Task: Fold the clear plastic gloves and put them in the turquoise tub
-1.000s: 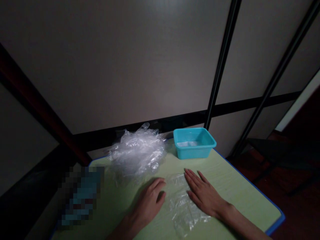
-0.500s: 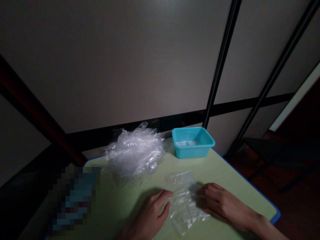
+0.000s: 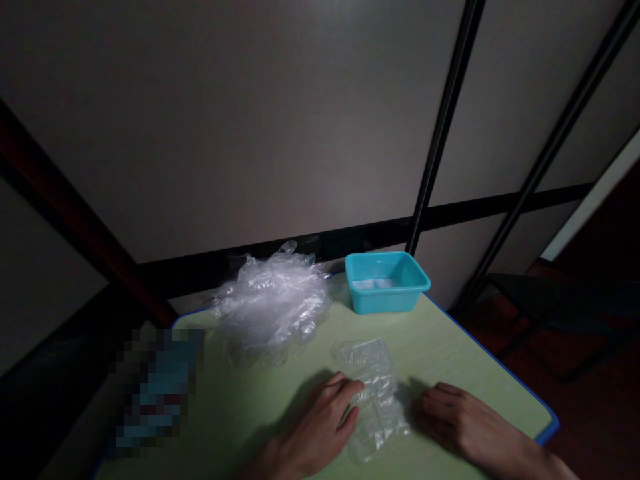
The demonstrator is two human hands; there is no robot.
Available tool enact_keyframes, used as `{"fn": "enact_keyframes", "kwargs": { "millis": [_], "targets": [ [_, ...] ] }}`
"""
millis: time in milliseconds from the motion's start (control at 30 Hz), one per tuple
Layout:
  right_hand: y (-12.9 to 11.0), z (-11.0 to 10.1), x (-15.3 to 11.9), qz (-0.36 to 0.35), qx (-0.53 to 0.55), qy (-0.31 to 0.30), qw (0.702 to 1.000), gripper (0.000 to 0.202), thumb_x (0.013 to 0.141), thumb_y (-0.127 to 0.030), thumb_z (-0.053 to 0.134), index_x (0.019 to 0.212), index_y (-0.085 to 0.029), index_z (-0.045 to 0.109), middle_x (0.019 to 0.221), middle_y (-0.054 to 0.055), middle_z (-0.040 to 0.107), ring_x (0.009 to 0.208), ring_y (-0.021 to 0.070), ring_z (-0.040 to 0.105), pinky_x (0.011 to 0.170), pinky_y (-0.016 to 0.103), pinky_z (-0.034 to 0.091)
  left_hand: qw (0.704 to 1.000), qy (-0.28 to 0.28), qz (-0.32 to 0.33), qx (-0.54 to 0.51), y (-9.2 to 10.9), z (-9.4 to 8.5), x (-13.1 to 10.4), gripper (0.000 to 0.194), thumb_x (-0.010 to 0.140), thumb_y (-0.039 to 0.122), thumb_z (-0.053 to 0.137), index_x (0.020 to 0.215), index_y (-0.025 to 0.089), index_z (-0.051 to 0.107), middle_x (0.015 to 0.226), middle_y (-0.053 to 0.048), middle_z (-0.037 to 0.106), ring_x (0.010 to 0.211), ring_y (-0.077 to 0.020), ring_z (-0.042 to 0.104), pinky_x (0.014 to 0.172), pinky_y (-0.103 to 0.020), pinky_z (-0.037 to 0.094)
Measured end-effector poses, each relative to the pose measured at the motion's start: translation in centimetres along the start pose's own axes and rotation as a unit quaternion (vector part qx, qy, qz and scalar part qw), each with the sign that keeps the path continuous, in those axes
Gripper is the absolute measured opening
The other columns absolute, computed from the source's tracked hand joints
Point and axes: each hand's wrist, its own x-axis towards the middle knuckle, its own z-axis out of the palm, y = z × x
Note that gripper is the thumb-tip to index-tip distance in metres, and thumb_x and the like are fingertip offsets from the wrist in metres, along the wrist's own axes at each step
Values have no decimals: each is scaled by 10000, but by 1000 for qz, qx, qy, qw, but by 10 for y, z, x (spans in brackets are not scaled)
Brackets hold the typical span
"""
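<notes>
A clear, thin plastic piece (image 3: 377,400) lies spread on the green table (image 3: 460,373) between my hands. My left hand (image 3: 325,420) rests on its left edge, thumb and index finger apart, holding nothing. At its right side is my right hand (image 3: 450,417), with the fingers curled and close together; their tips are in shadow, so what they hold, if anything, is hidden. A large heap of crumpled clear plastic (image 3: 275,303) sits at the back left of the table.
A turquoise basin (image 3: 385,301) with something white inside stands at the table's back right edge. A blurred-out bluish object (image 3: 163,387) is at the left edge. Behind the table rise grey panels (image 3: 300,133) with dark frames. A dark chair (image 3: 550,307) is at the right.
My left hand has moved right, further onto the plastic piece. My right hand has shifted right and slightly down, away from the piece's middle.
</notes>
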Motion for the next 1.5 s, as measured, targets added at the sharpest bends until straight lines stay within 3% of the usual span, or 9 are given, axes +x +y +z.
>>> {"fn": "enact_keyframes", "kwargs": {
  "millis": [267, 567, 967, 1100, 1333, 1500],
  "targets": [
    [-1, 2, 1, 7, -11, -9, 1000, 287, 938, -164, 292, 761, -175, 518, 740, -6, 566, 659, 134, 486, 602, 282, 322, 999, -32, -5, -8, 11, -1, 10, 360, 770, 78, 473, 1092, 233, 515, 1037, -25, 548, 997, -166, 492, 890, -279, 380],
    [-4, -7, 3, 22, 9, -27, 999, 330, 943, -185, 259, 771, -183, 541, 753, 11, 584, 663, 152, 506, 598, 291, 364, 999, -12, -30, -7, 6, -3, 9, 306, 768, 98, 477, 1038, 234, 527, 979, -15, 585, 936, -178, 522, 833, -287, 406],
    [-3, -3, 6, 9, 10, 24, 1000, 328, 928, -142, 259, 769, -159, 546, 774, 48, 616, 639, 150, 548, 556, 288, 430, 997, 14, -39, -64, 4, -1, 12, 285, 755, 93, 480, 997, 225, 550, 974, -4, 604, 914, -160, 542, 815, -258, 415],
    [-3, -2, 3, 18, 41, 60, 997, 306, 937, -157, 251, 923, -133, 555, 1021, 101, 617, 828, 156, 587, 676, 269, 484, 991, 5, -77, -107, 2, 0, 13, 260, 745, 109, 498, 974, 211, 569, 973, -4, 613, 862, -155, 561, 790, -260, 435],
    [8, 9, 14, -20, 6, 69, 997, 286, 931, -146, 294, 920, -131, 579, 927, 90, 638, 742, 152, 585, 655, 293, 493, 981, 17, -85, -173, 2, 0, 17, 200, 745, 85, 481, 891, 175, 584, 920, -14, 629, 861, -144, 570, 757, -243, 449],
    [17, 11, 25, -37, 15, 82, 996, 288, 928, -160, 314, 936, -136, 602, 1052, 92, 617, 1015, 178, 532, 810, 317, 476, 981, 26, -75, -178, 2, -3, 18, 206, 728, 83, 485, 870, 188, 592, 892, 6, 638, 828, -140, 582, 750, -236, 451]
  ]
}}
